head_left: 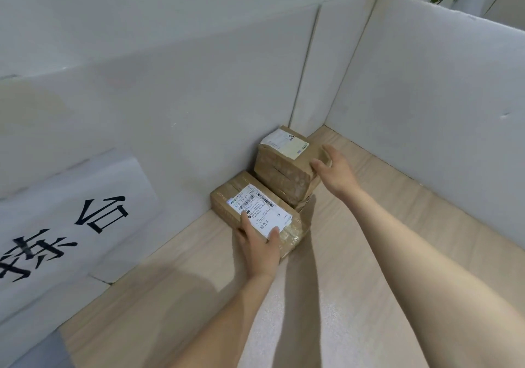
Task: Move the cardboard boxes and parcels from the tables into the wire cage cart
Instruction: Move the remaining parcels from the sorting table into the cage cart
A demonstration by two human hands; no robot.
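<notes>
Cardboard: left hand [260, 249] grips near box [253, 208], right hand [335, 172] far box [281, 174].

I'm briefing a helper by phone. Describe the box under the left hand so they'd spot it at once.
Find the corner where the white panels meet the cardboard floor. A taller box stands there; yours is the lower box in front, bearing the larger barcoded label.

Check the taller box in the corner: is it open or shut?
Shut. The taller box has a flat closed top bearing a white label; the right hand grips its corner.
</notes>
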